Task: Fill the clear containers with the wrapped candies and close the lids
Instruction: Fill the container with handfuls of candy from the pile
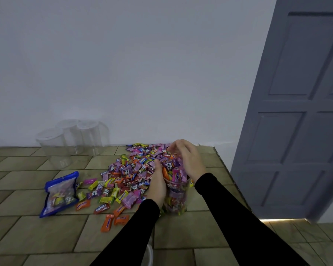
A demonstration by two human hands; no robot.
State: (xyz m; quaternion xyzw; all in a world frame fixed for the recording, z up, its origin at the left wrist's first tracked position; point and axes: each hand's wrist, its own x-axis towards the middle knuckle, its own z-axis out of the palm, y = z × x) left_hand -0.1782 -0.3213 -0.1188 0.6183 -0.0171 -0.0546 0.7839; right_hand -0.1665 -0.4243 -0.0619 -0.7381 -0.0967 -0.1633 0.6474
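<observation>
Both hands are at the tub point(176, 200) near the right edge of the tiled table point(37, 235), and it is packed with candies right up past its rim. The left hand point(158, 186) curls against the tub's left side, fingers wrapped up toward the heaped top. The right hand point(188, 160) comes over from the right, fingers bent down onto the mound of sweets spilling above the rim; it looks cupped around them, though whether it actually grips any I cannot tell. Black sleeves point(229, 217) run back toward the camera.

Just behind and to the left of the tub spreads the big pile of candies point(135, 166), purple, pink, yellow and orange wrappers, thinning out into loose pieces toward the front. A couple of orange ones point(112, 222) lie apart at the near side. A blue bag point(60, 193) lies flat to the left of the pile, some sweets showing through its clear panel. Far left at the wall stand three empty tubs point(71, 139), lids on, clustered close together. A grey door point(296, 112) stands at the right.
</observation>
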